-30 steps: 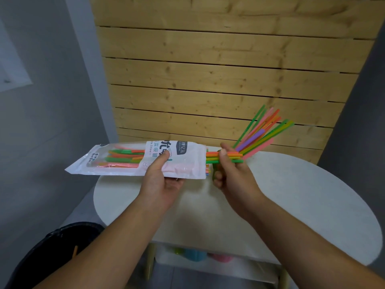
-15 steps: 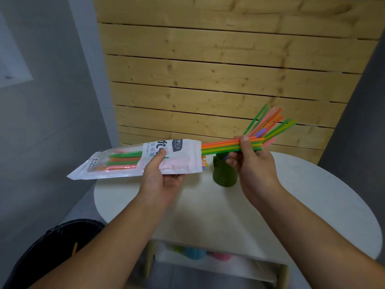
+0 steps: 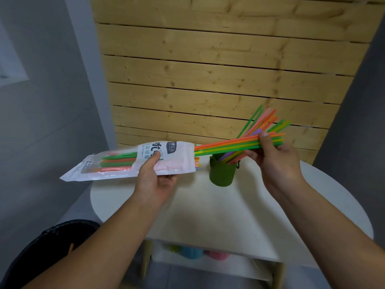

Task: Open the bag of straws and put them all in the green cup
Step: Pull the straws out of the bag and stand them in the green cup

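Left hand [image 3: 155,180] grips bag [image 3: 133,161] at 9 o'clock | right hand [image 3: 275,161] pinches drawn straws [image 3: 229,145] at 3 o'clock | green cup [image 3: 222,173], centre table [image 3: 239,215], part filled | advice: pull level until clear, then tip ends into cup

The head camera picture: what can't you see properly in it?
- Straws left inside the white plastic straw bag: the printed label and the left hand cover most, so no count.
- Bottom of the green plastic cup: its straws and wall hide the inside.
- Small colourful things on the shelf under the round white table: blurred, partly hidden by the tabletop.
- Black bin: cut off by the frame's edge.
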